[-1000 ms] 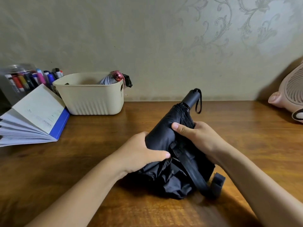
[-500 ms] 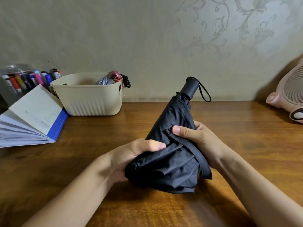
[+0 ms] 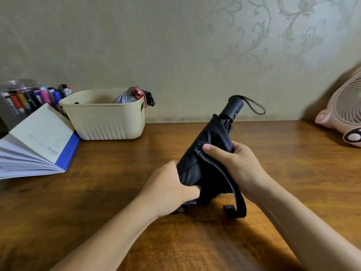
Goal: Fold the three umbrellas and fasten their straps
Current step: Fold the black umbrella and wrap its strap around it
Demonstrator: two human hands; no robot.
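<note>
A black umbrella (image 3: 207, 153) slants handle-first toward the upper right over the surface (image 3: 117, 192) at frame centre, left hand (image 3: 168, 188) clutching its lower folds, right hand (image 3: 236, 167) gripping mid-length, the loose strap (image 3: 237, 200) dangling just beneath that right hand.

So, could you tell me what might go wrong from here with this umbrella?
The strap hangs loose and unfastened. If the left hand eases its grip, the bunched fabric of the umbrella could spring apart. The fabric under that hand also looks unevenly gathered, so the strap may not wrap neatly.
</note>
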